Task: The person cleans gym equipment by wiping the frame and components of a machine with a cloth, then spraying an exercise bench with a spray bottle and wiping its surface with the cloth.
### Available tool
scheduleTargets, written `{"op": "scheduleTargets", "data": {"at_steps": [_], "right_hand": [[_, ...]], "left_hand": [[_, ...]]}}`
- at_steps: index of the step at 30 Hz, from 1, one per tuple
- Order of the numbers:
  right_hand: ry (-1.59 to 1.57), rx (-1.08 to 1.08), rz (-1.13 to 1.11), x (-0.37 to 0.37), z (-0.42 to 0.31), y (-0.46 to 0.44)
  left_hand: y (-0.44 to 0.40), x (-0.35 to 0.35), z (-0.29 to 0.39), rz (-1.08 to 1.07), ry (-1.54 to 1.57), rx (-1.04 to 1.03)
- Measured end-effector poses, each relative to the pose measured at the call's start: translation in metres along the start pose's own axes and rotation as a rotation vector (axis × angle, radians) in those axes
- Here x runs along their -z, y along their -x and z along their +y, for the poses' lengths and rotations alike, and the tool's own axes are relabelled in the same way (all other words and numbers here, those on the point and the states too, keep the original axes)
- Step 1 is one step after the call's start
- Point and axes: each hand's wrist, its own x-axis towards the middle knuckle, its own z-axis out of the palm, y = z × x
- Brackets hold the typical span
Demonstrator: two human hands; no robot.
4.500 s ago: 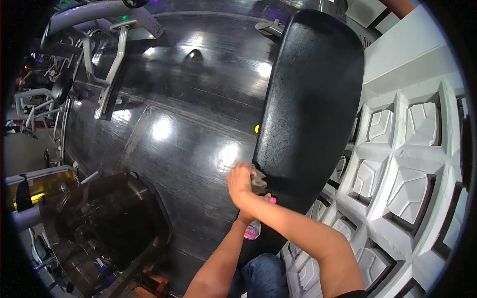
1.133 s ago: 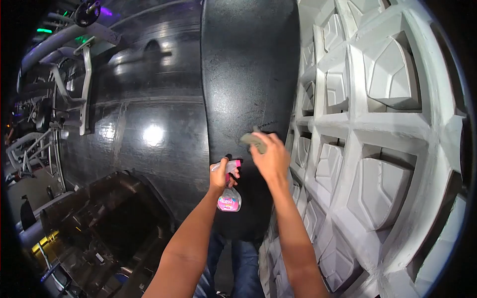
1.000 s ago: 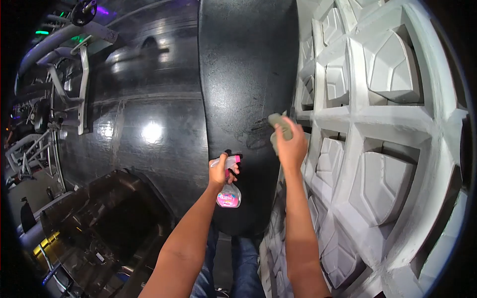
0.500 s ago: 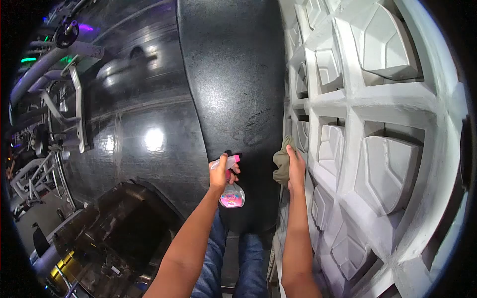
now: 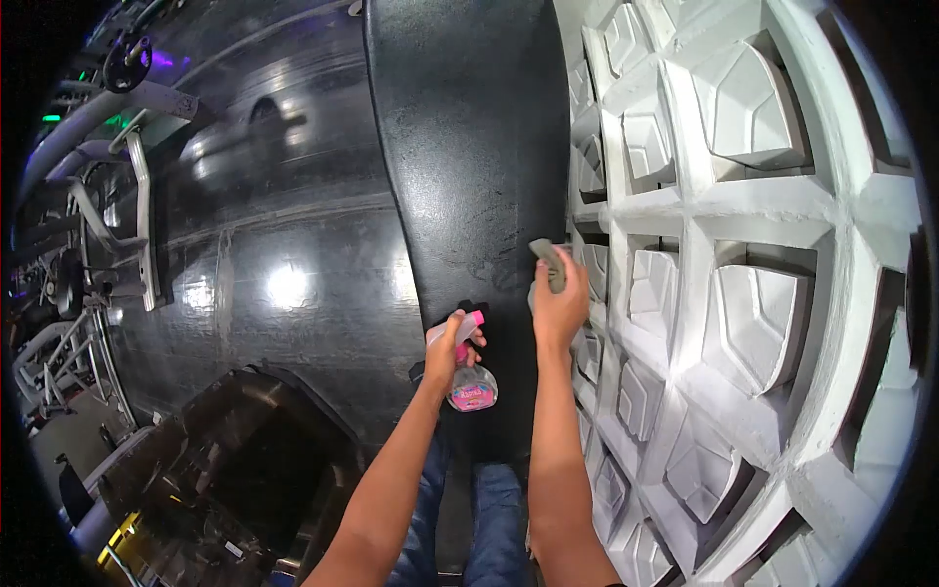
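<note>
My left hand (image 5: 450, 347) is closed round the neck of a spray bottle (image 5: 473, 389), clear with a pink label and a pink nozzle pointing to the right. The bottle is held over the near part of a long black padded surface (image 5: 469, 166). In my right hand (image 5: 562, 308) is a bunched olive-grey cloth (image 5: 550, 266), gripped between thumb and fingers at the surface's right edge. Whether the cloth touches the surface I cannot tell. Faint smudges mark the black surface ahead of the cloth.
A white lattice wall (image 5: 685, 196) with raised geometric blocks runs close along the right. Grey metal gym equipment (image 5: 145, 215) stands on the shiny dark floor (image 5: 284, 225) at left. Near my left arm is a dark, glossy machine part (image 5: 264, 460).
My right hand has turned and shifted left with the cloth, from beside the wall to the surface's right edge. The left hand and bottle have moved slightly right in view.
</note>
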Motion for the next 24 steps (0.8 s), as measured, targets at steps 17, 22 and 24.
{"op": "scheduleTargets", "data": {"at_steps": [17,22,24], "right_hand": [[0.25,0.486,-0.338,-0.016,-0.052,-0.011],[0.234,0.482,-0.312,-0.039,-0.073,0.024],[0.293,0.59,-0.547,-0.039,-0.068,0.048]], "left_hand": [[0.108,0.088,0.05,0.169,-0.515,-0.218],[0.119,0.1,0.045,0.235,-0.497,-0.216],[0.119,0.104,0.037,0.233,-0.518,-0.243]]}}
